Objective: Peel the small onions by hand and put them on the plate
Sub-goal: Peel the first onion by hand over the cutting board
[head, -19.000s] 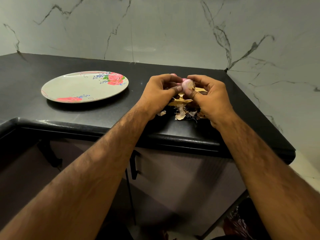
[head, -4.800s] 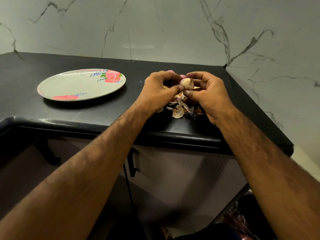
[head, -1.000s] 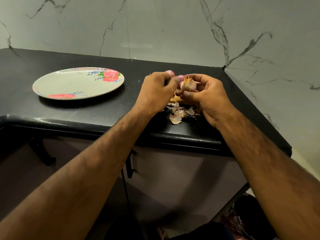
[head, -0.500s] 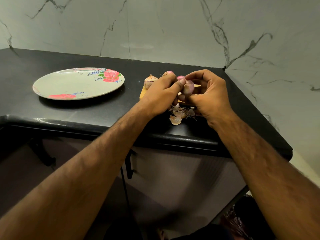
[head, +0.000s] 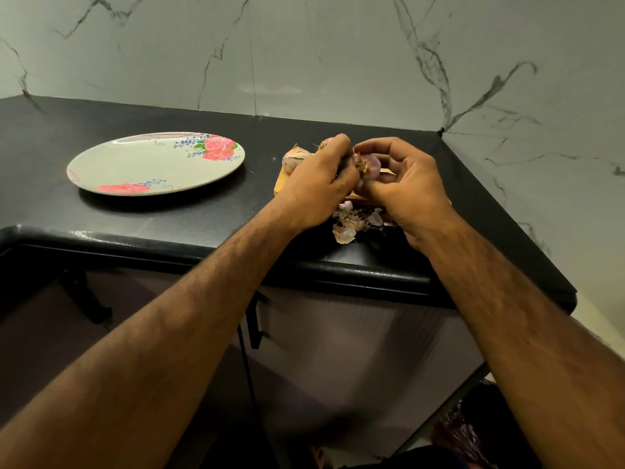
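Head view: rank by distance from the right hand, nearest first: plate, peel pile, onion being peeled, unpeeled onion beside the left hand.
1. Onion being peeled: pinched by the right hand itself.
2. Peel pile: on the counter, just left of its wrist.
3. Unpeeled onion: beyond the left hand.
4. Plate: far left.

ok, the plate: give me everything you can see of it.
The plate is round, shallow, pale grey-cream and glossy, possibly melamine or ceramic. Pink roses with green leaves and small blue flowers are printed at its far right rim and its near rim, plus thin red curls. It lies flat on the black countertop and holds nothing. To its right, the left hand and the right hand work a small onion; neither touches it.
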